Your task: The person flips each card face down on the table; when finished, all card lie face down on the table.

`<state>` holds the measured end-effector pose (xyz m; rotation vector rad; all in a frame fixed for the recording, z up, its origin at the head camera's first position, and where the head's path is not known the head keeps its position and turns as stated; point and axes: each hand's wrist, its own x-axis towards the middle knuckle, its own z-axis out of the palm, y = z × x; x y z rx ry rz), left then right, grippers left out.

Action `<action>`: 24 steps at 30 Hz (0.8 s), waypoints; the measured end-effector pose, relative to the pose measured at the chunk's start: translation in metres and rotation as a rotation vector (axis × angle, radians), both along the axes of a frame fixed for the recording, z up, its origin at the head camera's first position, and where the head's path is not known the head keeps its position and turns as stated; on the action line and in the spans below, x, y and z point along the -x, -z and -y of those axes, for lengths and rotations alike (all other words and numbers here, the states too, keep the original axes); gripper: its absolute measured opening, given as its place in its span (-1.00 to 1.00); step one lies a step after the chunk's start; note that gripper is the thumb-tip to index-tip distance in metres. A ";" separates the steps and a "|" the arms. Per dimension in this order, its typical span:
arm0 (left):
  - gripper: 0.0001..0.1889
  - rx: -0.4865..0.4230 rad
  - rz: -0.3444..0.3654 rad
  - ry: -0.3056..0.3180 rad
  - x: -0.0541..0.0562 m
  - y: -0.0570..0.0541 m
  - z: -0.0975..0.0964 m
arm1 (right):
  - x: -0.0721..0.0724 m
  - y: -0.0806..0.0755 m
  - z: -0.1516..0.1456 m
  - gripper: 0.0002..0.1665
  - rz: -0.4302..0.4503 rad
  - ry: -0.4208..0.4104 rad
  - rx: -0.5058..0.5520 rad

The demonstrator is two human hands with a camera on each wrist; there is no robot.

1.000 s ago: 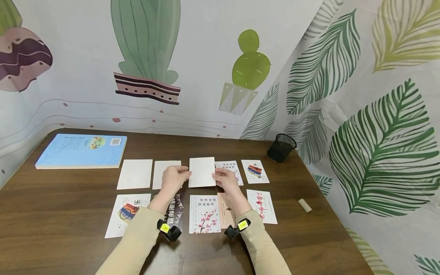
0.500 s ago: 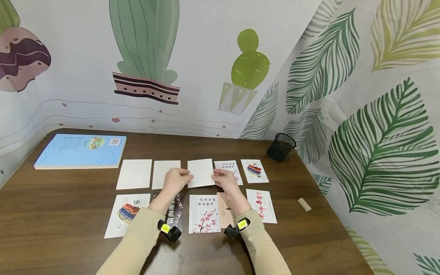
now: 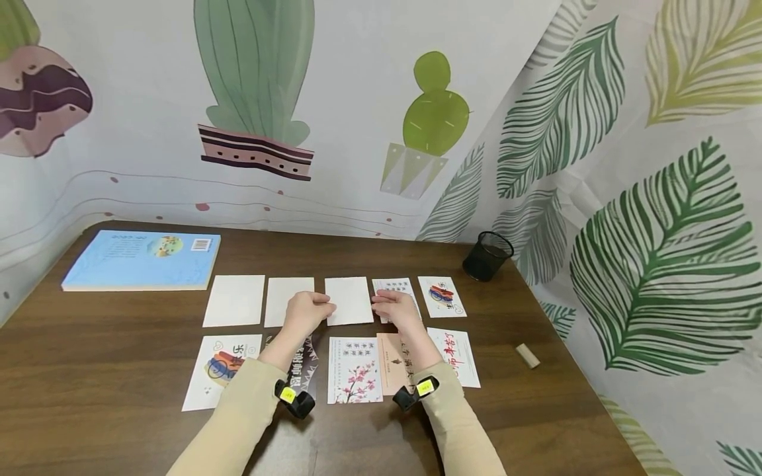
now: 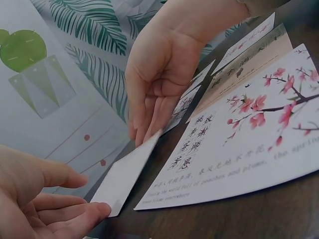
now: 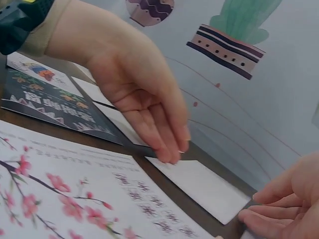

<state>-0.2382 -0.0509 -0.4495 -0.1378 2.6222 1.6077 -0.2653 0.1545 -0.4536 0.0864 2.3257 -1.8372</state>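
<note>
A blank white card (image 3: 349, 301) lies on the table in the back row, between my hands. My left hand (image 3: 305, 312) is at its left edge; in the left wrist view that hand's fingertips (image 4: 103, 209) are right at the card's near corner, the thumb lifted apart from them. My right hand (image 3: 397, 309) is just off the right edge and partly covers a blossom-print card (image 3: 395, 285). Its fingers (image 5: 264, 214) are fairly straight near the card's corner in the right wrist view, gripping nothing.
Two more blank cards (image 3: 233, 301) lie left, a cartoon card (image 3: 442, 297) right. The front row has printed cards, including a larger blossom card (image 3: 355, 370) and a red-lettered one (image 3: 461, 350). Around them are a blue book (image 3: 143, 261), a black mesh cup (image 3: 487, 256) and an eraser-like block (image 3: 527, 356).
The blank card has gone from raised and tilted to flat on the table. My right hand has let go and shifted slightly right; the left fingers have loosened at the left edge.
</note>
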 end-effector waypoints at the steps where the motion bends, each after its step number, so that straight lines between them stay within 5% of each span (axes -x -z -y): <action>1: -0.66 0.002 -0.001 0.000 0.000 0.000 0.000 | 0.000 -0.001 -0.002 -0.50 0.001 0.005 0.008; 14: -0.68 -0.152 -0.130 -0.009 -0.003 0.001 -0.018 | 0.006 -0.011 -0.038 -0.47 -0.064 0.034 -0.003; 24: -0.57 -0.253 -0.069 0.049 -0.010 -0.002 -0.051 | 0.002 -0.022 -0.078 -0.44 -0.033 0.062 -0.146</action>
